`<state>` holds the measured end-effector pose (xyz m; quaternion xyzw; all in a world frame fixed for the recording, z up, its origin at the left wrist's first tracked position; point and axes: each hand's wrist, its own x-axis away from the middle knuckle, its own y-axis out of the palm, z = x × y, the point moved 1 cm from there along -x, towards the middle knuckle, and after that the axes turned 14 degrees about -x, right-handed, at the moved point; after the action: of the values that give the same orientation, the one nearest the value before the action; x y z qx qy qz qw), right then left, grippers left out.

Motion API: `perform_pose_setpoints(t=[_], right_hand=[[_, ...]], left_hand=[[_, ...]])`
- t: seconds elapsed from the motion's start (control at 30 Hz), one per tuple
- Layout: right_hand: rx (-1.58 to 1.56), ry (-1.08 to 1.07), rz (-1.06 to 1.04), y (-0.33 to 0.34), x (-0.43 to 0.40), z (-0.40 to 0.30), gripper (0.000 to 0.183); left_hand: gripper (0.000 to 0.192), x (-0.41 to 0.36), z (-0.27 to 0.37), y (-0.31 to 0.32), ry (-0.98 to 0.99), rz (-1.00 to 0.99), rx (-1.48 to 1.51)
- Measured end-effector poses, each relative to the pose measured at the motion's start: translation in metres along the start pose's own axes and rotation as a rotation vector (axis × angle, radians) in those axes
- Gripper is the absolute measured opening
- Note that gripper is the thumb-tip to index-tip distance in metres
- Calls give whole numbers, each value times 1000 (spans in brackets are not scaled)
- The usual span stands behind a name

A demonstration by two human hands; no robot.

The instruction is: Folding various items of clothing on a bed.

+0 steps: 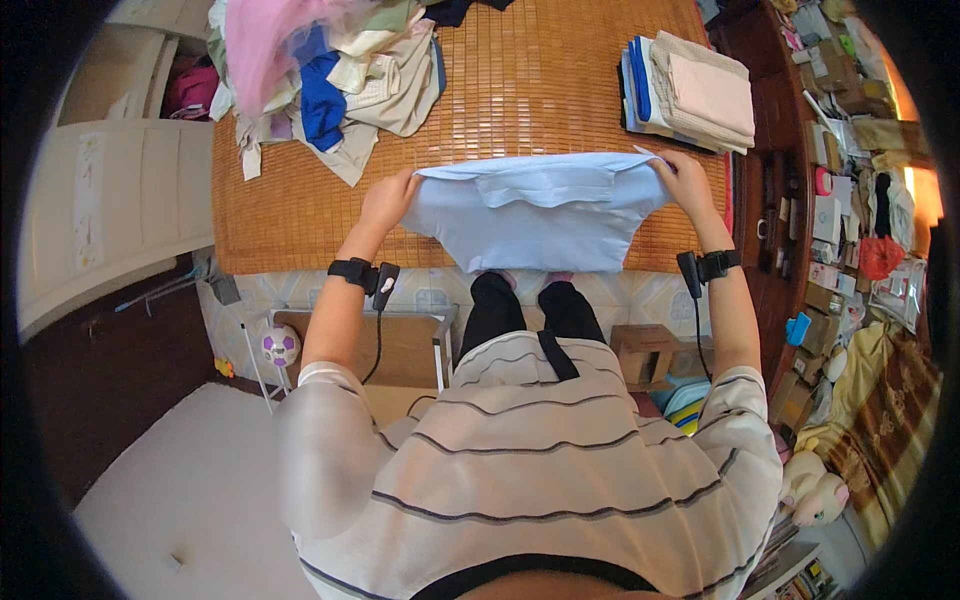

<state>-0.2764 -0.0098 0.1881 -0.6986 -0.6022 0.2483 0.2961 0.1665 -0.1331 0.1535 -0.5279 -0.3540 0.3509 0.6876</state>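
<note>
A light blue cloth garment (536,225), perhaps a shirt, is stretched sideways at the near edge of the bamboo mat (525,82). My left hand (390,199) pinches its upper left corner. At the upper right corner, my right hand (681,180) grips the fabric. A loose flap or band (551,187) hangs along the middle of its top edge. The lower part of the garment reaches the mat's front edge, just above my knees. Whether the cloth rests on the mat or is slightly lifted I cannot tell.
A jumbled heap of clothes (322,82) lies at the far left of the mat, with pink tulle (259,52) on top. Folded clothes (701,94) are stacked at the far right. Crowded shelves (832,202) line the right side. White cabinets (112,187) stand on the left.
</note>
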Motion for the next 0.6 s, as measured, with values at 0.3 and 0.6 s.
perform_pose_setpoints(t=[0.3,0.6], right_hand=[[22,119,45,53,-64,37,25],[56,162,25,90,-114,76,23]], left_hand=[[32,-74,-32,57,-171,-120,-116],[33,-127,-49,109,-297,-211,-5]])
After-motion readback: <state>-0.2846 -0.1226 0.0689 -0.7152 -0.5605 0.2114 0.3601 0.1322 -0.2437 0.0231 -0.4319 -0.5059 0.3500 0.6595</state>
